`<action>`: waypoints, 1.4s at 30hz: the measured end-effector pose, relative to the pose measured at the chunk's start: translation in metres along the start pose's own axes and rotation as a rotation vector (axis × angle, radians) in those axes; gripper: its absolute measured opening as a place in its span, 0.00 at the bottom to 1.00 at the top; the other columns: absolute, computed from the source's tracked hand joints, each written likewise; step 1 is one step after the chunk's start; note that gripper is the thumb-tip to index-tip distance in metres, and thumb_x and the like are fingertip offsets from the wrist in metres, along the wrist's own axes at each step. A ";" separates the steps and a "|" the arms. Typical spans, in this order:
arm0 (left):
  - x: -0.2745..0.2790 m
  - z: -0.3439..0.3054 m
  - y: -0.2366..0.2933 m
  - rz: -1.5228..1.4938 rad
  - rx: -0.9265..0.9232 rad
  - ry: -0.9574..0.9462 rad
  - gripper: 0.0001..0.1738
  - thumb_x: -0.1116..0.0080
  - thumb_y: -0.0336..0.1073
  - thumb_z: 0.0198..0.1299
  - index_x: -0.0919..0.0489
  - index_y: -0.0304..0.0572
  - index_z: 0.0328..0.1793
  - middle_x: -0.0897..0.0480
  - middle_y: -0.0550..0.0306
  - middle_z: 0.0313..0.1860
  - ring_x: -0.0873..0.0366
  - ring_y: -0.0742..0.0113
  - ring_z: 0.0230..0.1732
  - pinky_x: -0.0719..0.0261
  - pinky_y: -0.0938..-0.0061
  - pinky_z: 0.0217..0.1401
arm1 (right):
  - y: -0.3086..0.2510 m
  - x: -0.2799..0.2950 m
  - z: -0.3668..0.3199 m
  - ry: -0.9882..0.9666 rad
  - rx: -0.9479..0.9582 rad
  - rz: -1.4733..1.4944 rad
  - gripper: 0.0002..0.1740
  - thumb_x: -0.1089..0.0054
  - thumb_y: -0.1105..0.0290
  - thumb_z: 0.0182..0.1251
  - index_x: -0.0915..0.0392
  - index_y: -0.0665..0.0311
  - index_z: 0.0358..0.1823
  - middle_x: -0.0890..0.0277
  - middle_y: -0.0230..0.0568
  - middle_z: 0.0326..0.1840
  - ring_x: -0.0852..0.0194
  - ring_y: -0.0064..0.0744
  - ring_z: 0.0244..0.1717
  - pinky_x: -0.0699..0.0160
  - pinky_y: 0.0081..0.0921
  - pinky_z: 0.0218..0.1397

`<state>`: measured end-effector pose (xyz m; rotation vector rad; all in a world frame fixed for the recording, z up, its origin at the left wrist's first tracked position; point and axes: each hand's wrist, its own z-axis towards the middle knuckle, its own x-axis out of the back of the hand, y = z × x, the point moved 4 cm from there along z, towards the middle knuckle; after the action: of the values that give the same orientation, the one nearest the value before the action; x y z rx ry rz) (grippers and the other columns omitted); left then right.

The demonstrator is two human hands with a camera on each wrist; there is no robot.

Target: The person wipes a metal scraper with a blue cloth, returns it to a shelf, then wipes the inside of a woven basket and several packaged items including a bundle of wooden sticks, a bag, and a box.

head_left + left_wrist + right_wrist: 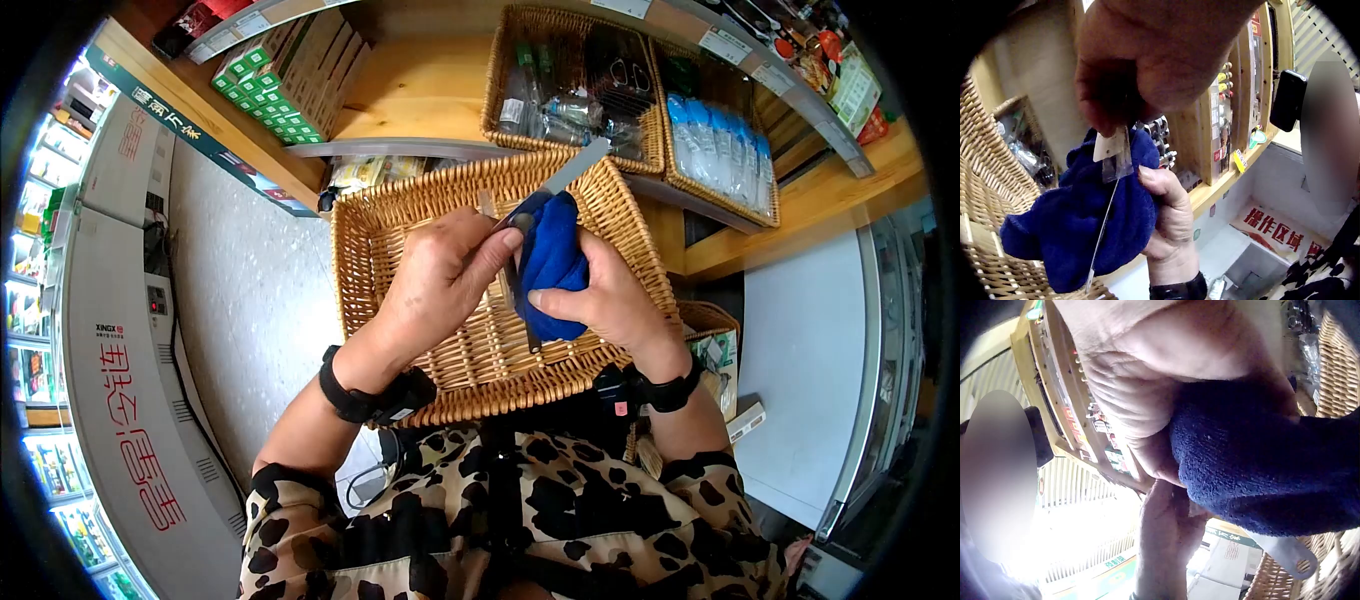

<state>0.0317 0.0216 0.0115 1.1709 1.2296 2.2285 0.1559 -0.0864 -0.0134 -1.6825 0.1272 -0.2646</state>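
Note:
My left hand (430,285) pinches a thin flat strip-like piece (575,166) between thumb and fingers; its pale grey end juts out up and right. In the right wrist view that piece shows a rounded end (1300,561) with a hole. A small clear plastic piece with a white label (1109,147) hangs below the left fingers in the left wrist view. My right hand (622,302) grips a blue towelling cloth (556,262), bunched against the strip. Both hands are over a wicker basket (365,255). The strip's exact kind I cannot tell.
Behind the basket a wooden shelf (415,85) bears stacked green-and-white boxes (290,80). Two wicker trays (655,95) there hold packaged goods, among them blue-capped packs (715,145). A white freezer cabinet (120,350) stands along the left, with a cable (190,370) down its side.

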 end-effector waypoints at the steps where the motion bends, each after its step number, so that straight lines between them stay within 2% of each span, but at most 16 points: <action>1: 0.000 0.000 0.000 -0.014 0.024 -0.013 0.14 0.42 0.35 0.60 0.25 0.31 0.27 0.27 0.49 0.21 0.28 0.57 0.22 0.32 0.65 0.25 | -0.002 0.000 -0.001 -0.019 -0.024 -0.035 0.26 0.36 0.71 0.48 0.31 0.68 0.50 0.27 0.37 0.37 0.27 0.26 0.38 0.27 0.24 0.46; 5: 0.004 0.003 0.005 0.030 -0.014 -0.023 0.12 0.42 0.34 0.60 0.25 0.31 0.27 0.28 0.50 0.20 0.29 0.58 0.21 0.33 0.66 0.24 | -0.007 -0.005 0.002 -0.053 -0.040 -0.052 0.28 0.34 0.70 0.48 0.33 0.69 0.52 0.27 0.35 0.40 0.27 0.26 0.41 0.27 0.24 0.48; 8: 0.004 -0.002 0.002 -0.005 -0.032 0.106 0.11 0.43 0.33 0.60 0.24 0.32 0.28 0.28 0.51 0.19 0.30 0.60 0.20 0.33 0.68 0.23 | 0.003 -0.006 0.000 -0.061 0.044 0.058 0.31 0.34 0.70 0.49 0.35 0.69 0.56 0.29 0.35 0.42 0.28 0.26 0.44 0.28 0.24 0.51; 9: 0.006 -0.001 0.001 -0.043 -0.032 0.154 0.11 0.43 0.33 0.60 0.24 0.32 0.28 0.27 0.52 0.19 0.29 0.63 0.19 0.33 0.71 0.22 | 0.007 -0.008 0.001 -0.086 0.030 0.046 0.32 0.33 0.69 0.49 0.36 0.68 0.57 0.29 0.35 0.43 0.29 0.27 0.44 0.28 0.24 0.51; 12: 0.008 -0.001 -0.004 -0.163 0.065 0.166 0.11 0.43 0.33 0.61 0.23 0.32 0.29 0.27 0.55 0.19 0.29 0.68 0.19 0.33 0.75 0.21 | 0.012 -0.015 0.002 -0.144 -0.014 0.050 0.35 0.34 0.70 0.49 0.38 0.68 0.59 0.30 0.35 0.44 0.29 0.27 0.45 0.29 0.25 0.52; 17: 0.005 -0.005 -0.014 -0.291 0.129 0.182 0.13 0.44 0.35 0.63 0.23 0.32 0.29 0.27 0.58 0.17 0.30 0.74 0.18 0.35 0.78 0.20 | 0.011 -0.019 0.001 -0.076 -0.016 -0.020 0.31 0.35 0.71 0.48 0.35 0.69 0.56 0.29 0.37 0.41 0.28 0.29 0.42 0.28 0.26 0.49; 19: 0.009 -0.007 -0.016 -0.331 0.163 0.186 0.14 0.45 0.38 0.64 0.24 0.35 0.29 0.29 0.66 0.18 0.35 0.81 0.19 0.37 0.82 0.20 | 0.011 -0.019 0.001 -0.071 -0.038 -0.057 0.30 0.35 0.71 0.47 0.34 0.69 0.54 0.29 0.38 0.40 0.27 0.30 0.42 0.28 0.26 0.48; 21: 0.013 -0.005 -0.019 -0.391 0.186 0.213 0.16 0.47 0.43 0.66 0.25 0.39 0.30 0.30 0.71 0.20 0.38 0.84 0.21 0.39 0.85 0.21 | 0.012 -0.019 -0.001 -0.100 -0.069 -0.143 0.32 0.35 0.72 0.49 0.36 0.69 0.57 0.29 0.37 0.45 0.29 0.28 0.45 0.29 0.25 0.53; 25: 0.021 -0.004 -0.034 -0.497 0.229 0.242 0.17 0.47 0.40 0.66 0.28 0.40 0.25 0.33 0.71 0.16 0.41 0.85 0.19 0.43 0.85 0.19 | 0.023 -0.020 -0.005 -0.132 -0.108 -0.122 0.33 0.34 0.73 0.48 0.36 0.70 0.58 0.29 0.38 0.47 0.29 0.27 0.46 0.30 0.25 0.54; 29: 0.020 -0.009 -0.046 -0.563 0.292 0.256 0.17 0.48 0.43 0.66 0.26 0.39 0.28 0.31 0.69 0.17 0.37 0.84 0.18 0.39 0.84 0.20 | 0.034 -0.015 -0.007 -0.122 -0.184 -0.139 0.33 0.35 0.73 0.48 0.36 0.71 0.57 0.28 0.39 0.46 0.28 0.28 0.46 0.30 0.26 0.54; 30: 0.022 -0.009 -0.048 -0.588 0.279 0.271 0.17 0.49 0.43 0.67 0.24 0.38 0.30 0.29 0.68 0.18 0.36 0.83 0.18 0.38 0.84 0.21 | 0.037 -0.014 -0.007 -0.174 -0.198 -0.196 0.32 0.35 0.72 0.49 0.36 0.71 0.57 0.27 0.39 0.45 0.28 0.29 0.46 0.30 0.26 0.54; 33: 0.029 -0.008 -0.058 -0.575 0.294 0.258 0.18 0.50 0.44 0.67 0.24 0.37 0.31 0.28 0.67 0.18 0.36 0.82 0.19 0.37 0.84 0.21 | 0.050 -0.014 -0.013 -0.242 -0.242 -0.293 0.26 0.37 0.69 0.50 0.34 0.68 0.51 0.27 0.43 0.39 0.26 0.33 0.40 0.27 0.30 0.47; 37: 0.028 -0.011 -0.062 -0.604 0.315 0.244 0.17 0.51 0.43 0.68 0.23 0.37 0.32 0.27 0.66 0.19 0.34 0.81 0.20 0.36 0.84 0.23 | 0.060 -0.015 -0.017 -0.316 -0.239 -0.352 0.27 0.36 0.66 0.51 0.35 0.70 0.51 0.28 0.45 0.40 0.26 0.37 0.41 0.28 0.33 0.47; 40: 0.029 -0.011 -0.068 -0.742 0.353 0.265 0.17 0.52 0.43 0.68 0.23 0.37 0.33 0.27 0.65 0.20 0.34 0.80 0.20 0.35 0.84 0.24 | 0.059 -0.013 -0.017 -0.441 -0.343 -0.596 0.29 0.38 0.63 0.55 0.35 0.71 0.55 0.26 0.49 0.44 0.25 0.40 0.45 0.28 0.34 0.50; 42: 0.031 -0.012 -0.070 -0.749 0.358 0.255 0.16 0.53 0.42 0.69 0.23 0.38 0.35 0.26 0.65 0.21 0.33 0.80 0.20 0.35 0.84 0.24 | 0.055 -0.005 -0.014 -0.408 -0.173 -0.637 0.28 0.40 0.62 0.59 0.34 0.71 0.57 0.26 0.52 0.47 0.25 0.41 0.47 0.27 0.34 0.52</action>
<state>-0.0025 0.0740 -0.0334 0.3937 1.8423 1.6497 0.1515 -0.1063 -0.0664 -1.8784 -0.7182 -0.3826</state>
